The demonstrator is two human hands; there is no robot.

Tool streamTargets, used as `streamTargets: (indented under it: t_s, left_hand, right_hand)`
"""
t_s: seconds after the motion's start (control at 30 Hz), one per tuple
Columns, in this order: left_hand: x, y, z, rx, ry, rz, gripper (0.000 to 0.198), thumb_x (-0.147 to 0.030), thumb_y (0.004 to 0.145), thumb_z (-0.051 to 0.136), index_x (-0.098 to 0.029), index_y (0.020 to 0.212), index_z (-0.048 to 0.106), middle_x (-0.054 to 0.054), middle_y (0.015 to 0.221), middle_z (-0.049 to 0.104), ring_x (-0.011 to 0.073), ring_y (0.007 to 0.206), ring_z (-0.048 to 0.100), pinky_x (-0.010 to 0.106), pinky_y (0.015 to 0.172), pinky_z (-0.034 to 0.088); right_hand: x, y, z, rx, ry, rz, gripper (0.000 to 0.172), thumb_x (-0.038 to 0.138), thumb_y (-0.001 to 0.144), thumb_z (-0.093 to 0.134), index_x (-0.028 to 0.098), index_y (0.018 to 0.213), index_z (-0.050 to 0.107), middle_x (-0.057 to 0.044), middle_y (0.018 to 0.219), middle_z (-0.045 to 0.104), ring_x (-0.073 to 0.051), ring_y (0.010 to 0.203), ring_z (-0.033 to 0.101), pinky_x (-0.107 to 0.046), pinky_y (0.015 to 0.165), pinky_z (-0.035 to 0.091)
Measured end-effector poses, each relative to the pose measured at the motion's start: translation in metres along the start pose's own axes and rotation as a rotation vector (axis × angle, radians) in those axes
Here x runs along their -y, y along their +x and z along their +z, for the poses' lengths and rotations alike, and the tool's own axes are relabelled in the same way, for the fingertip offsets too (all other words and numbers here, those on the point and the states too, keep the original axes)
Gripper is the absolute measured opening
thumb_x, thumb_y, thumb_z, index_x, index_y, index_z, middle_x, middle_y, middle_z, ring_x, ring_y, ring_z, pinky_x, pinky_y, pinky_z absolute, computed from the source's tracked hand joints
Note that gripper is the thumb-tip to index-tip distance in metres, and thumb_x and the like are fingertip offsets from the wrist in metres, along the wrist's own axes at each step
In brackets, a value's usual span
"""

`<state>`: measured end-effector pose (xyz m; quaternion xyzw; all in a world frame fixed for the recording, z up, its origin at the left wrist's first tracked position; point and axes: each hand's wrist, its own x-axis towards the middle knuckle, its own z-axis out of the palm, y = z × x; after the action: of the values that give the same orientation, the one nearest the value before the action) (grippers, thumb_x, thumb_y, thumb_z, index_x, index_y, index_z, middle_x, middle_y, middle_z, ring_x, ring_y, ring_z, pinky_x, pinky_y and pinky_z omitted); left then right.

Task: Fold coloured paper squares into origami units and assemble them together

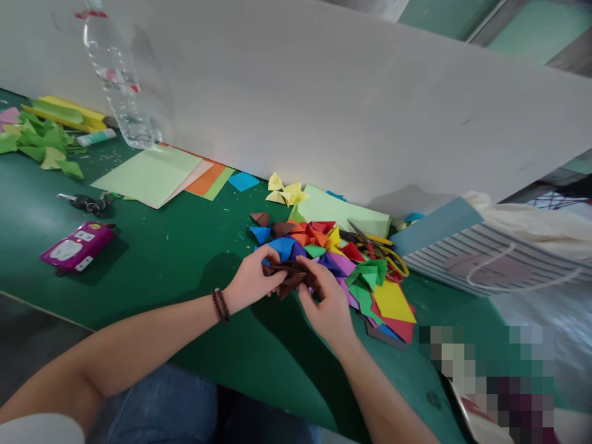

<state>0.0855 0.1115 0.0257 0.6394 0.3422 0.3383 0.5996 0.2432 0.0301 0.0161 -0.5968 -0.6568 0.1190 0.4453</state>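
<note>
Both of my hands hold one piece of folded brown paper (292, 275) above the green table. My left hand (254, 279), with a dark beaded bracelet on its wrist, pinches the paper's left side. On the right side, the thumb and fingers of my right hand (329, 302) grip it. Just beyond my fingers lies a heap of folded paper pieces (319, 234) in blue, orange, red, purple and green. Flat yellow and red paper sheets (393, 302) lie to the right of my right hand, partly under green folded pieces.
Scissors (370, 243) with yellow handles lie beside the heap. A striped paper bag (499, 246) stands at the right. Farther left are paper sheets (152, 176), a plastic bottle (120, 92), keys (87, 202), a purple packet (78, 248), a glue stick (96, 137) and green paper scraps (41, 139).
</note>
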Motion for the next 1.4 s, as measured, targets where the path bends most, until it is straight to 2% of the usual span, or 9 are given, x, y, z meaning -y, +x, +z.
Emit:
streamTargets:
  t_s: [0.13, 0.37, 0.5, 0.63, 0.83, 1.0, 1.1, 1.2, 1.4]
  left_hand:
    - [0.003, 0.001, 0.000, 0.000, -0.041, -0.025, 0.024, -0.024, 0.074, 0.064, -0.021, 0.082, 0.041, -0.010, 0.060, 0.048, 0.0059, 0.040, 0.052, 0.015, 0.035, 0.041]
    - [-0.001, -0.002, -0.003, 0.055, 0.001, 0.014, 0.036, -0.045, 0.074, 0.068, -0.020, 0.085, 0.045, -0.006, 0.070, 0.051, 0.0063, 0.047, 0.051, 0.019, 0.042, 0.043]
    - [0.000, -0.002, -0.003, 0.013, 0.108, 0.152, 0.035, -0.039, 0.069, 0.074, -0.018, 0.086, 0.052, 0.000, 0.086, 0.058, 0.0085, 0.063, 0.056, 0.022, 0.056, 0.048]
    - [-0.002, 0.002, -0.007, 0.044, 0.112, 0.112, 0.015, -0.028, 0.078, 0.061, -0.017, 0.086, 0.055, 0.000, 0.076, 0.061, 0.0098, 0.058, 0.059, 0.021, 0.052, 0.048]
    - [-0.009, 0.026, -0.041, -0.087, 0.261, 0.084, 0.017, -0.024, 0.083, 0.045, -0.016, 0.089, 0.059, 0.000, 0.064, 0.059, 0.0097, 0.051, 0.054, 0.020, 0.047, 0.041]
    - [-0.004, 0.037, -0.065, -0.021, 0.508, 0.114, 0.013, -0.019, 0.070, 0.053, -0.017, 0.060, 0.062, 0.001, 0.060, 0.059, 0.0129, 0.054, 0.053, 0.025, 0.053, 0.041]
    - [-0.001, 0.033, -0.057, -0.062, 0.641, 0.186, 0.008, -0.021, 0.070, 0.058, -0.017, 0.067, 0.064, 0.006, 0.078, 0.063, 0.0211, 0.076, 0.059, 0.034, 0.074, 0.047]
    - [0.000, 0.030, -0.043, -0.095, 0.728, 0.303, 0.019, -0.028, 0.074, 0.063, -0.016, 0.089, 0.064, 0.011, 0.103, 0.062, 0.0280, 0.106, 0.054, 0.045, 0.097, 0.039]
    - [0.007, 0.039, -0.024, 0.000, 0.844, 0.476, 0.039, -0.023, 0.074, 0.070, -0.024, 0.113, 0.061, 0.008, 0.119, 0.061, 0.0264, 0.120, 0.048, 0.047, 0.109, 0.026]
  right_hand:
    - [0.005, 0.000, -0.001, 0.069, 0.024, -0.043, 0.049, 0.020, 0.085, 0.054, 0.027, 0.133, 0.048, -0.009, 0.130, 0.055, -0.025, 0.121, 0.053, -0.045, 0.099, 0.048]
    - [0.000, 0.001, 0.001, -0.057, 0.129, 0.182, 0.036, 0.033, 0.086, 0.058, 0.023, 0.121, 0.058, -0.009, 0.116, 0.064, -0.023, 0.100, 0.063, -0.040, 0.084, 0.055]
    - [0.000, 0.002, 0.000, -0.084, 0.159, 0.243, 0.038, 0.036, 0.085, 0.060, 0.023, 0.120, 0.058, -0.009, 0.117, 0.064, -0.022, 0.099, 0.064, -0.039, 0.084, 0.055]
    - [-0.001, 0.004, 0.001, -0.075, 0.261, 0.262, 0.040, 0.038, 0.081, 0.065, 0.022, 0.118, 0.059, -0.009, 0.117, 0.066, -0.023, 0.101, 0.065, -0.040, 0.086, 0.056]
    - [-0.016, 0.008, -0.005, -0.233, 0.286, 0.328, 0.040, 0.039, 0.078, 0.068, 0.021, 0.112, 0.060, -0.009, 0.109, 0.070, -0.023, 0.098, 0.068, -0.043, 0.087, 0.056]
    - [-0.022, 0.010, -0.006, -0.293, 0.314, 0.331, 0.041, 0.038, 0.076, 0.069, 0.019, 0.111, 0.059, -0.011, 0.107, 0.070, -0.024, 0.097, 0.068, -0.044, 0.088, 0.056]
    - [-0.018, 0.010, -0.005, -0.289, 0.282, 0.335, 0.040, 0.038, 0.076, 0.069, 0.019, 0.110, 0.060, -0.011, 0.105, 0.070, -0.024, 0.095, 0.069, -0.043, 0.085, 0.057]
    - [-0.013, 0.009, -0.004, -0.286, 0.228, 0.310, 0.040, 0.037, 0.079, 0.066, 0.019, 0.113, 0.059, -0.012, 0.110, 0.069, -0.024, 0.098, 0.068, -0.041, 0.085, 0.057]
    - [-0.013, 0.005, -0.004, -0.241, 0.155, 0.224, 0.040, 0.034, 0.086, 0.058, 0.020, 0.124, 0.057, -0.013, 0.122, 0.063, -0.024, 0.109, 0.063, -0.042, 0.093, 0.054]
